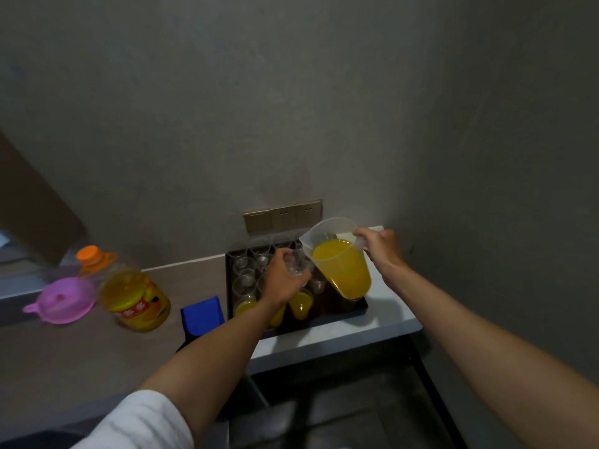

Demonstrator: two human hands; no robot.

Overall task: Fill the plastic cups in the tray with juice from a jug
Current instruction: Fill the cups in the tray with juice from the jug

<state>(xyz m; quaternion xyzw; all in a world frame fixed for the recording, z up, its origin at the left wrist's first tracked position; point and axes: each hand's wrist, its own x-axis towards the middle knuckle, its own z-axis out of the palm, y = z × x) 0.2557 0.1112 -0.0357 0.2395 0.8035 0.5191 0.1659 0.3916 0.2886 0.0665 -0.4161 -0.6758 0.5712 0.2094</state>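
I am gripping an empty clear plastic cup in my left hand above the black tray on the counter. My right hand is curling around the handle of the clear plastic jug of orange juice, tilting its spout toward that cup. Next I judge a further tilt is needed, slowly, to avoid spilling.

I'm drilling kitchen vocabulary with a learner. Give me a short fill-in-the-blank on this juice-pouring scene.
1. The right hand tilts the clear plastic jug of ____ juice.
2. The left hand holds an empty clear plastic cup above the dark ____.
3. The folded cloth left of the tray is ____.
4. The big oil bottle has an ____ cap.

Missing words: orange; tray; blue; orange
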